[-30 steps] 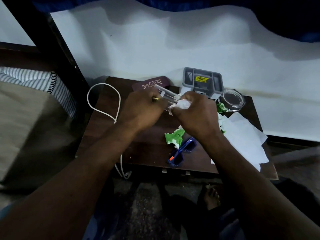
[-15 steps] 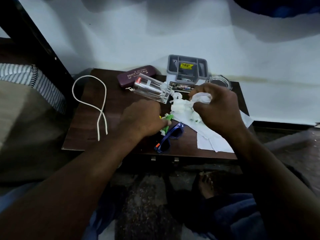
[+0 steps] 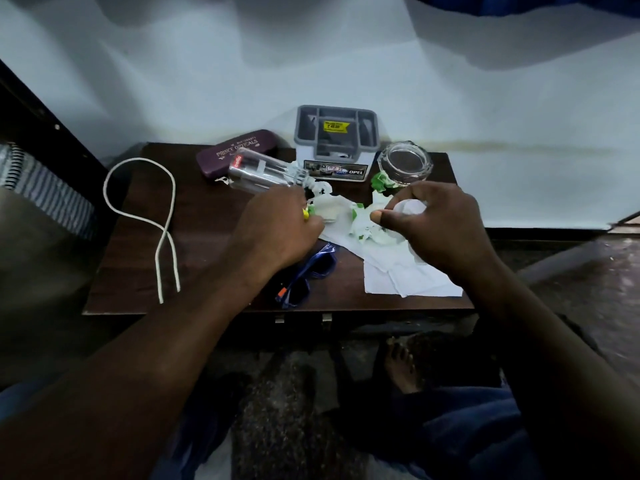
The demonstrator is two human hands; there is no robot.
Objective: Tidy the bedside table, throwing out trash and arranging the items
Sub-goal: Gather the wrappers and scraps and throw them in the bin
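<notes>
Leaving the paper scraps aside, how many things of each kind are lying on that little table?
Clear glass vessels: 2 (tumbler on its side, jar upright)
Eyewear items: 2 (spectacle case, blue sunglasses)
White cord: 1
Grey organiser: 1
Total: 6

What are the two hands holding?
Right hand pinches a crumpled white paper wad between thumb and fingers. Left hand clutches a yellow-green scrap at its fingertips.
</notes>
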